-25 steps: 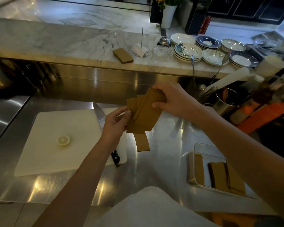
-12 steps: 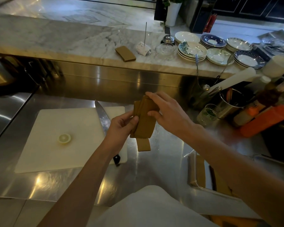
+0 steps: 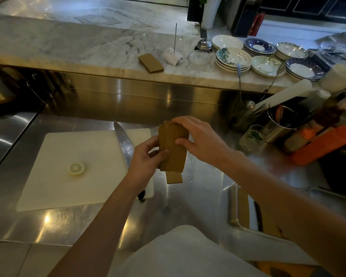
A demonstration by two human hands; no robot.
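A bundle of flat brown paper sleeves (image 3: 174, 150) hangs upright above the steel counter (image 3: 188, 196), one sleeve sticking out below the rest. My left hand (image 3: 146, 158) grips the bundle from its left side, thumb across the front. My right hand (image 3: 200, 140) pinches the top right of the bundle, fingers over its upper edge and thumb on its face. More brown sleeves lie in a clear tray (image 3: 234, 206) at the lower right, partly hidden by my right forearm.
A white cutting board (image 3: 78, 192) holds a lemon slice (image 3: 76, 168) and a chef's knife (image 3: 123, 142). Another brown sleeve (image 3: 150, 62), a receipt spike (image 3: 175, 54) and stacked plates (image 3: 233, 57) sit on the marble ledge. A glass (image 3: 252, 137), a metal utensil pot (image 3: 282, 124) and bottles stand right.
The fanned-out sleeves have been squared into a tighter bundle between both hands. The view has tilted slightly, and my right forearm now covers more of the tray.
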